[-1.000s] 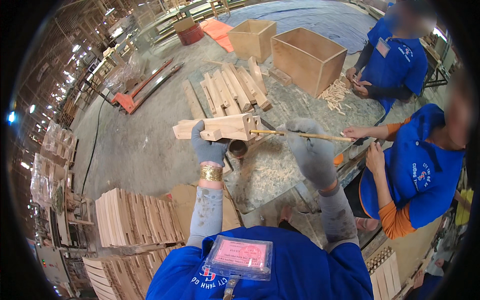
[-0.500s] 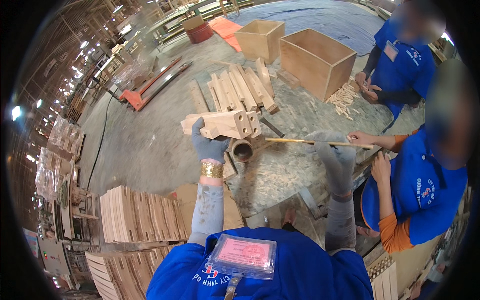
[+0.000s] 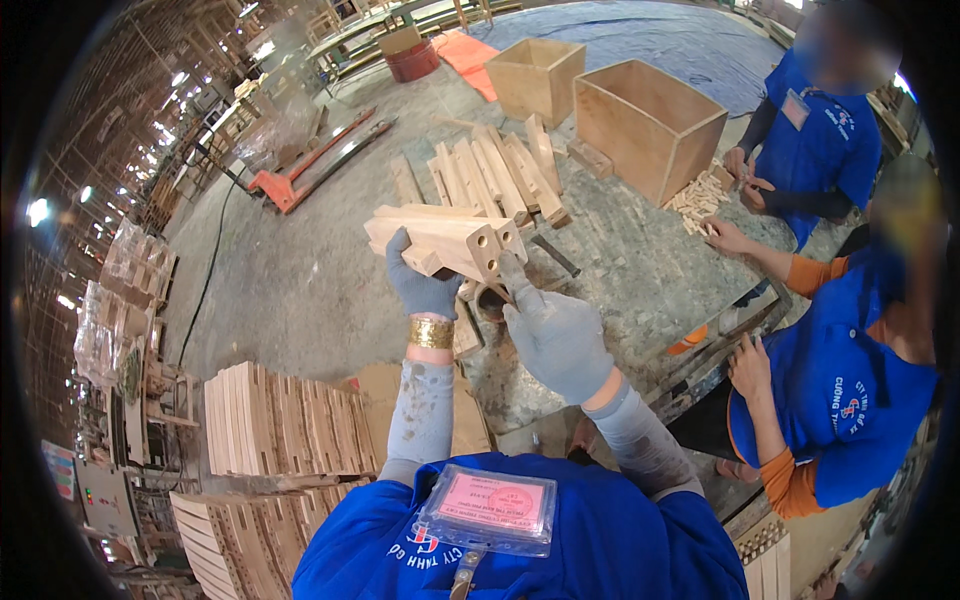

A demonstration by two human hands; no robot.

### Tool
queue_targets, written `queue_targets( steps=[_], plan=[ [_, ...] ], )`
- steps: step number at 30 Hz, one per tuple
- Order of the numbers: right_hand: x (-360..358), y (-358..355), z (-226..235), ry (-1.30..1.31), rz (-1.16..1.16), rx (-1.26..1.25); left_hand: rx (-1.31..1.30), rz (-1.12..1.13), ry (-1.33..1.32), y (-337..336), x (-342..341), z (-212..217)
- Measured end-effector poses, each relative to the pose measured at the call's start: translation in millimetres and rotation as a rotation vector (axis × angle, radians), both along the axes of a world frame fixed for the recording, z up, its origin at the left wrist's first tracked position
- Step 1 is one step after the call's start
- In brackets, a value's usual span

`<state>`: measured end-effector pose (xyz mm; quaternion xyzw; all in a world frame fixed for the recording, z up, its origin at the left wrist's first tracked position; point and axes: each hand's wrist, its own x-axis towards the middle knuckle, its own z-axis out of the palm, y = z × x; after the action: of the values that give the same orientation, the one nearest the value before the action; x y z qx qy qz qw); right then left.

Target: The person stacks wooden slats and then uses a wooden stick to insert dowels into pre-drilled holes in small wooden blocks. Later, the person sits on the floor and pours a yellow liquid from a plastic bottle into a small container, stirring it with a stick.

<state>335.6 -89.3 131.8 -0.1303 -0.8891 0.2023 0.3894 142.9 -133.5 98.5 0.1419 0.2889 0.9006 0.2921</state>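
My left hand (image 3: pixel 421 280), in a grey glove, is wrapped round a bundle of pale wooden bars (image 3: pixel 430 238), raised above the work table (image 3: pixel 640 265). Round holes show in the bar ends that face right. My right hand (image 3: pixel 562 342), gloved too, has its index finger stretched out to the lower corner of those ends and appears to touch it. Its other fingers are bent, and I see nothing held in them. Just under the bars is the open mouth of a round tube (image 3: pixel 491 302), partly covered by my right hand.
More wooden bars (image 3: pixel 490 175) lie beyond my hands, with a dark rod (image 3: pixel 556 256) nearer. Two wooden boxes (image 3: pixel 645 125) stand at the back, by small dowels (image 3: pixel 700 198). Two co-workers are at the right. Stacked slats (image 3: pixel 290 420) stand at lower left; a pallet jack (image 3: pixel 285 190) is farther off.
My right hand has come left to the bar ends. The thin yellow stick between it and a co-worker's hand is gone from there. That co-worker's hand has reached to the dowels.
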Motion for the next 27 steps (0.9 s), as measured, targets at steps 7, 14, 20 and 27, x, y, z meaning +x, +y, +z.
queue_targets(
  steps=[7, 14, 20, 27],
  plan=[
    [1, 0, -8, -0.101, 0.204, -0.083, -0.033, 0.101, -0.189, -20, -24, -16],
    [-62, 35, -160, 0.153, -0.116, -0.636, 0.001, 0.263, -0.310, -65, -60, -27],
    [-63, 42, -201, 0.313, -0.119, -1.412, -0.089, 0.293, -0.128, -64, -59, -36],
    [59, 57, -166, 0.486, -0.165, -1.161, -0.582, 0.471, 1.126, 11, -30, -47]
  ],
)
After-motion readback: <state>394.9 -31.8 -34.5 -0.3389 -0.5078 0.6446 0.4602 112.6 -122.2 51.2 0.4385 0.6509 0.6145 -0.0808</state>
